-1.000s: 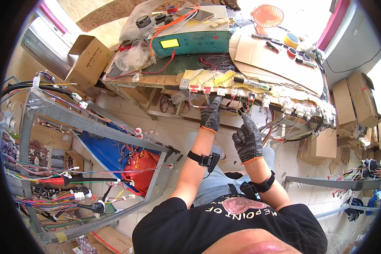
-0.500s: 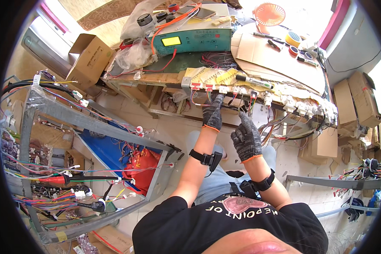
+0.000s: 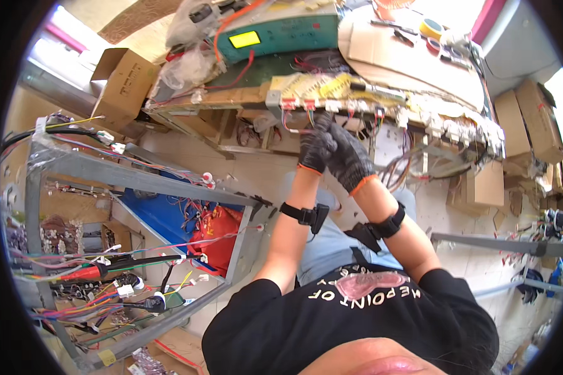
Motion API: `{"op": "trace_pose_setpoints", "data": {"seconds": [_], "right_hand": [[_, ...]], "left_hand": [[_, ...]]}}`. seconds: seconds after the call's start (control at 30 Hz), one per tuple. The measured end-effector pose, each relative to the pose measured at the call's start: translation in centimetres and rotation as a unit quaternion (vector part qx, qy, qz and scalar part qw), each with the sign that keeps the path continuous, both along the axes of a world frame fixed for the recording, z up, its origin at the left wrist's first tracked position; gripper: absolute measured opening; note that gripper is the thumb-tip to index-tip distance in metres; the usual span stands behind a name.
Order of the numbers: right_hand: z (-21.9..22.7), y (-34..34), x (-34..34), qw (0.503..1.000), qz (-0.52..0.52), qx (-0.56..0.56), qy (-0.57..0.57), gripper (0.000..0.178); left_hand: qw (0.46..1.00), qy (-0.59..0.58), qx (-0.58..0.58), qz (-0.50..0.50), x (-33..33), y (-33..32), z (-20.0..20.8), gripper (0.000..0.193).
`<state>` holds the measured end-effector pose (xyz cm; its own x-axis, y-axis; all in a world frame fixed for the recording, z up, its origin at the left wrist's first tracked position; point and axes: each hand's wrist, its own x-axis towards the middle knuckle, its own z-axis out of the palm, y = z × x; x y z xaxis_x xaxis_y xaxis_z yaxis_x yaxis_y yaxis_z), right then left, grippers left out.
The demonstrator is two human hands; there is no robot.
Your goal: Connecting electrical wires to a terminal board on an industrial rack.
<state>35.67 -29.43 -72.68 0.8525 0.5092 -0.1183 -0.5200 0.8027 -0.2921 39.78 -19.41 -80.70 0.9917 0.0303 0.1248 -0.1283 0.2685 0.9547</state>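
While both gloved hands meet at the tabletop (image 3: 381,62) edge, the left hand (image 3: 314,150) pinches thin wires (image 3: 311,117) below the row of connectors (image 3: 331,105). The right hand (image 3: 350,161) curls beside it, touching it; whether its grip holds anything cannot be told.

Both hands wear dark knitted cloth gloves, matt, with orange cuffs: left hand (image 3: 316,149), right hand (image 3: 349,161). At twelve o'clock, the cluttered wooden bench (image 3: 231,100) looks rough and carries a sheet of matt brown cardboard (image 3: 388,56). At nine o'clock, the grey metal frame (image 3: 137,178) looks dull.
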Motion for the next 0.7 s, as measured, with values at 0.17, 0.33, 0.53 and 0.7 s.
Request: {"op": "trace_pose_setpoints", "data": {"seconds": [0.17, 0.33, 0.53, 0.7], "right_hand": [[3.2, 0.8, 0.2, 0.979, -0.044, -0.134, 0.147, 0.003], [2.3, 2.1, 0.6, 0.973, -0.095, -0.143, 0.153, 0.009], [0.2, 3.9, 2.1, 0.960, -0.171, -0.068, 0.210, 0.014], [1.2, 4.8, 2.4, 0.941, -0.212, -0.132, 0.226, 0.012]], "left_hand": [[0.876, 0.149, -0.457, -0.035, -0.9, -0.2, 4.3, 0.034], [0.867, 0.139, -0.478, 0.000, -0.4, 0.5, 3.4, 0.032], [0.901, 0.160, -0.403, 0.024, -0.2, 1.4, 2.2, 0.022], [0.907, 0.195, -0.373, 0.033, -1.4, 1.1, 4.9, 0.015]]}}
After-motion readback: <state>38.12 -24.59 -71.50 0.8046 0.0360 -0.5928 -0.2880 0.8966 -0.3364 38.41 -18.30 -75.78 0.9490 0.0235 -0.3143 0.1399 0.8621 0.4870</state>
